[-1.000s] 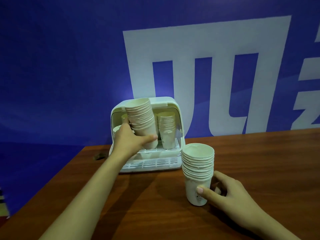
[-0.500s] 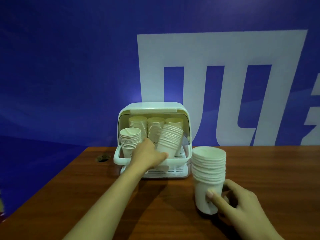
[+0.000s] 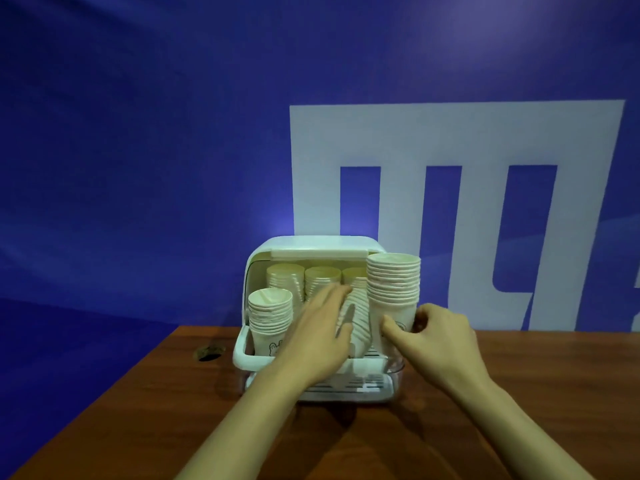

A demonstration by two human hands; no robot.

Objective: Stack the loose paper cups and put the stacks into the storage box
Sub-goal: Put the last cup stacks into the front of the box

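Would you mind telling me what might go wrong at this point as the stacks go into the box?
The tilted stack under the left hand leans against its neighbours and may topple if let go. The tall stack in the right hand reaches about as high as the storage box lid edge, so it could catch there. Little free space shows inside.

The storage box (image 3: 313, 244) stands on the bench (image 3: 540, 382), near its far edge. Inside, three cup stacks (image 3: 320, 282) line the back; another stack (image 3: 270, 315) stands front left, a tilted stack (image 3: 358, 323) mid-front, and the tallest stack (image 3: 393, 289) front right.
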